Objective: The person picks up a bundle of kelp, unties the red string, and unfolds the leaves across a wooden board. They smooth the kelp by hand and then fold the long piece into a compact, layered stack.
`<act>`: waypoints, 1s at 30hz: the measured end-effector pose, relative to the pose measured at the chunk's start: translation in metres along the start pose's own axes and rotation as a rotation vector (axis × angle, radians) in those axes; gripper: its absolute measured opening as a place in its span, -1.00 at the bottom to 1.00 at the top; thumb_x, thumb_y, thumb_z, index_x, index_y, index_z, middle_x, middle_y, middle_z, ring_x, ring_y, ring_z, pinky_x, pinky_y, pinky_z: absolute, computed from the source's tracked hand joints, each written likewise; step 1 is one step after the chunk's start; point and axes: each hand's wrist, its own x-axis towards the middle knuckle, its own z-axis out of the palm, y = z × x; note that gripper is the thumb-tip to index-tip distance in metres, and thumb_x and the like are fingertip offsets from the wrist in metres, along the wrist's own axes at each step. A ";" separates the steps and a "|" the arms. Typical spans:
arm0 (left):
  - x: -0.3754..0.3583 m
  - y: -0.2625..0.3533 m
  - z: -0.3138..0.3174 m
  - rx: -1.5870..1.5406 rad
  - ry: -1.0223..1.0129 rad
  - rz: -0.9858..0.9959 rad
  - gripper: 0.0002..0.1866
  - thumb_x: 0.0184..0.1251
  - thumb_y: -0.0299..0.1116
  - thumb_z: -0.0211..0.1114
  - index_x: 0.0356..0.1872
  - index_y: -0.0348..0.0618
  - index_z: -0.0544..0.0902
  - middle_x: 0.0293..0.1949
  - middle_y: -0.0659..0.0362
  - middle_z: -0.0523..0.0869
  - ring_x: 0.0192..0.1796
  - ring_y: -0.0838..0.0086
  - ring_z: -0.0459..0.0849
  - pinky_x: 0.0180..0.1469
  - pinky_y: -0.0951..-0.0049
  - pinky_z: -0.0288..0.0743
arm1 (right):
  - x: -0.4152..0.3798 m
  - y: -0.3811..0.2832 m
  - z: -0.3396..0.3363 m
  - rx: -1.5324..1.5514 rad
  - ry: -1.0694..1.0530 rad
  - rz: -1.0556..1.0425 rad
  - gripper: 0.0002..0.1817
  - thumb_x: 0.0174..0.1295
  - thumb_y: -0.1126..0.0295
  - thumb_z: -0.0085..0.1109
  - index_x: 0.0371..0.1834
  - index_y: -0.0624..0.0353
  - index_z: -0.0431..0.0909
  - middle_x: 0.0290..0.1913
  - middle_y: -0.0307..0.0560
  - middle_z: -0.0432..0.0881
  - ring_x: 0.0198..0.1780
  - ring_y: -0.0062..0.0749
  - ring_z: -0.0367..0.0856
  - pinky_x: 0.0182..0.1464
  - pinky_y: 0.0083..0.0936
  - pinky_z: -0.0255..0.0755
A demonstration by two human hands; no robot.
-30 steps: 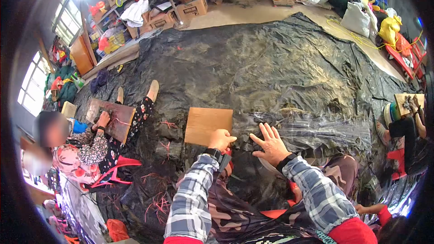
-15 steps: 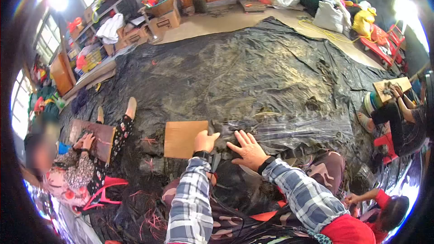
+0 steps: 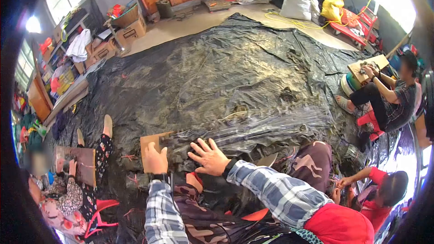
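My left hand lies over a flat brown board, thumb held apart from the fingers and nothing visible in its grasp. Part of the board shows around the hand, and dark material overlaps its right side. To the right, my right hand is spread palm down, fingers apart, on the near edge of a long bundle of dark, glossy strands. That bundle stretches rightward across the black plastic sheet. Camouflage-patterned trousers show just below the bundle.
At left, a person works over a dark board on their lap. Another person at right handles something on a light board; a third person crouches at lower right. Cardboard boxes and white sacks stand along the back.
My left hand has moved from the brown board's right edge onto the board, and more dark material covers it. My right hand stays spread on the bundle. The view has turned.
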 end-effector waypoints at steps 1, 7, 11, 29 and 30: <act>-0.005 0.006 0.005 -0.090 0.021 0.134 -0.47 0.15 -0.29 0.36 0.12 -0.28 0.44 0.09 -0.15 0.52 0.10 -0.04 0.49 0.12 0.10 0.36 | -0.001 0.001 0.003 -0.004 0.020 -0.009 -0.19 0.10 -0.15 0.19 0.40 -0.02 0.27 0.48 0.10 0.12 0.50 0.13 -0.03 0.37 0.26 -0.09; -0.062 0.048 0.045 -0.116 -0.311 0.331 -0.26 0.44 0.00 0.00 0.46 -0.27 0.06 0.49 -0.13 0.05 0.53 -0.05 -0.06 0.45 -0.10 -0.18 | -0.009 0.015 0.008 0.074 0.058 -0.060 -0.22 0.09 -0.08 0.21 0.36 0.03 0.31 0.48 0.14 0.11 0.50 0.16 -0.03 0.42 0.18 -0.11; -0.071 0.049 0.048 0.107 -0.332 0.361 -0.29 0.45 -0.03 -0.01 0.49 -0.16 0.05 0.52 -0.05 -0.05 0.55 0.00 -0.13 0.46 -0.15 -0.28 | -0.048 0.036 -0.022 0.047 0.115 -0.016 -0.24 0.10 -0.05 0.22 0.35 0.05 0.32 0.45 0.17 0.13 0.48 0.18 0.00 0.41 0.15 -0.08; -0.059 0.049 0.044 0.289 -0.405 0.313 -0.23 0.39 0.04 0.06 0.50 -0.08 0.04 0.54 0.03 -0.08 0.56 0.06 -0.17 0.43 -0.25 -0.24 | -0.211 0.173 -0.082 -0.163 0.117 0.436 -0.34 0.28 -0.09 -0.01 0.40 -0.04 0.26 0.45 0.15 0.14 0.48 0.18 -0.01 0.40 0.20 -0.07; -0.059 0.050 0.043 0.292 -0.416 0.305 -0.23 0.39 0.04 0.05 0.50 -0.08 0.04 0.54 0.04 -0.08 0.56 0.07 -0.16 0.43 -0.25 -0.24 | -0.211 0.179 -0.083 -0.138 0.070 0.398 -0.36 0.29 -0.09 -0.01 0.38 -0.04 0.29 0.45 0.14 0.14 0.48 0.18 0.00 0.38 0.22 -0.04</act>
